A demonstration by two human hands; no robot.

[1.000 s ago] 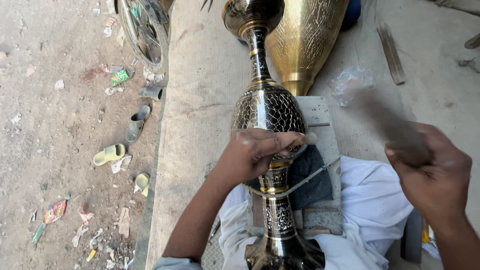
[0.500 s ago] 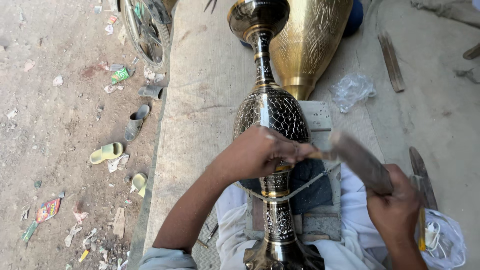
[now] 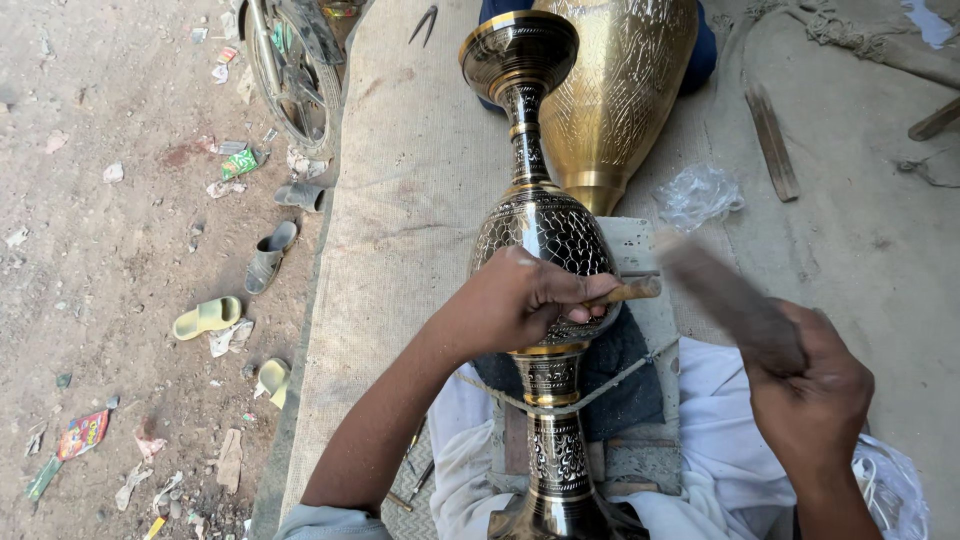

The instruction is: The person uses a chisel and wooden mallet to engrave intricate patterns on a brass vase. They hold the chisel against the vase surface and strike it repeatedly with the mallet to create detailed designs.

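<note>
A tall black-and-gold engraved metal vase (image 3: 545, 235) lies lengthwise on a padded block, tied down with a cord (image 3: 620, 375). My left hand (image 3: 525, 300) rests on the vase's round belly and grips a small chisel (image 3: 630, 291) whose tip points right. My right hand (image 3: 805, 385) is closed on a dark wooden mallet (image 3: 725, 300), blurred with motion, its end close to the chisel's head. White cloth covers my lap under the vase's neck.
A large plain brass vase (image 3: 620, 90) lies beyond the engraved one. A crumpled plastic bag (image 3: 700, 195) and a wooden stick (image 3: 772, 140) lie to the right. On the dirt at left are sandals (image 3: 270, 255), litter and a bicycle wheel (image 3: 290, 70).
My right hand has swung the mallet from the far right up and in toward the chisel. My left hand and the vase have stayed put.
</note>
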